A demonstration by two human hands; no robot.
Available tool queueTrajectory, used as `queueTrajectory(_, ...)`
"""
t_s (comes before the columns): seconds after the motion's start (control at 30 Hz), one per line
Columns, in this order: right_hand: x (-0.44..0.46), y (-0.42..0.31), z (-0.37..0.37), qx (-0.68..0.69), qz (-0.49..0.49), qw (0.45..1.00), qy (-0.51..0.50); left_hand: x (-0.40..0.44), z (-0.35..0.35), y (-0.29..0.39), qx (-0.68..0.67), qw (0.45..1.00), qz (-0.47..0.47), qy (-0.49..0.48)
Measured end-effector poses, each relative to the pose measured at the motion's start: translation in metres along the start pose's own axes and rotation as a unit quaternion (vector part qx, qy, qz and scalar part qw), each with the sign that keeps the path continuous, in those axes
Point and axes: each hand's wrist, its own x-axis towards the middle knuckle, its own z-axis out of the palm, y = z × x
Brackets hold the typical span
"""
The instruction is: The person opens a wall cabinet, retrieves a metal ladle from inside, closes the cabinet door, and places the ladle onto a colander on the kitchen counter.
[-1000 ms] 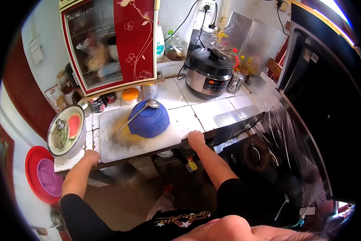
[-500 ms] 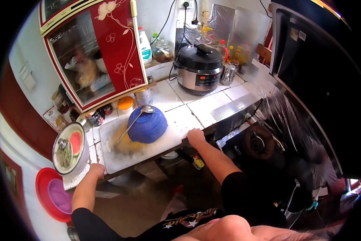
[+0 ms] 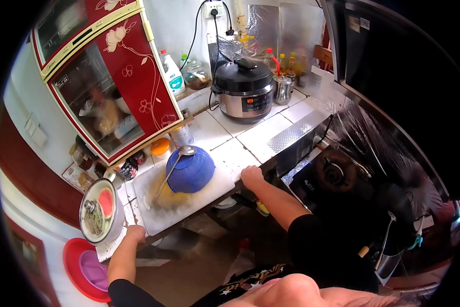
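My left hand [image 3: 136, 234] rests closed on the counter's front edge, by the lower left corner of the white cutting board [image 3: 209, 201]. Closed too, my right hand [image 3: 251, 177] is on the same edge, just right of the board; whether its fingers grip the edge is hidden. Between them an upturned blue bowl [image 3: 194, 171] sits on the board, with a metal ladle [image 3: 187, 150] lying over it. Yellowish-brown stains mark the board left of the bowl. Nearest my left hand is a white basin [image 3: 118, 220] with a lid, and a watermelon piece [image 3: 106, 203] shows inside.
Behind the board stand an orange-lidded jar [image 3: 161, 147] and a red cabinet [image 3: 132, 77]. A pressure cooker [image 3: 244, 97] and metal pot [image 3: 282, 90] are at the back. The gas stove [image 3: 337, 174] lies right. Red and purple basins [image 3: 72, 266] are low at left.
The camera view has turned, so the counter and its contents appear tilted and shifted. Both hands stay at the counter edge, and the bowl and ladle keep their places on the board.
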Motion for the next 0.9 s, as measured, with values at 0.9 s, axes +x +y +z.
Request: queueTrajectory(0.9,-0.002,0.001,0.008,0.005,-0.004,0.997,0.082,-0.006,-0.006,0.004,-0.002,1.0,-0.003,-0.005)
